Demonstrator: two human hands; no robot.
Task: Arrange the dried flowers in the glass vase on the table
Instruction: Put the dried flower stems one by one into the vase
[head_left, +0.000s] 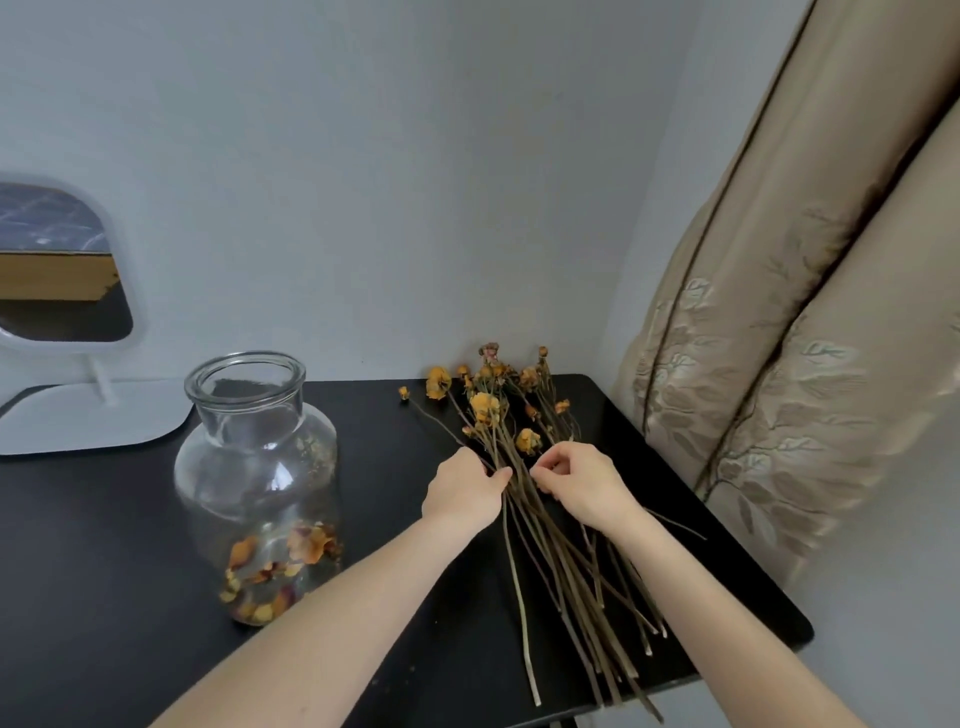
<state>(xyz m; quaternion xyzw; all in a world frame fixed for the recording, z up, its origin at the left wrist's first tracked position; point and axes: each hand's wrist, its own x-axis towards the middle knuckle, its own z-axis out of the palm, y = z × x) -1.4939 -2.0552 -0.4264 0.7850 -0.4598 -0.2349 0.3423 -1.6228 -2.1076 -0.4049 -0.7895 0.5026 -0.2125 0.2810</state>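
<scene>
A bundle of dried flowers (524, 499) with yellow-orange heads and long brown stems lies on the black table (130, 545), heads toward the wall. A clear glass vase (257, 483) stands upright to the left of the bundle, with loose dried petals at its bottom. My left hand (465, 491) rests on the left side of the stems, fingers curled around some of them. On the right side of the bundle, my right hand (576, 486) pinches at the stems with thumb and fingers.
A white-framed mirror (62, 270) on a stand sits at the back left of the table. A beige patterned curtain (805, 364) hangs close to the table's right edge. The grey wall is right behind the flower heads.
</scene>
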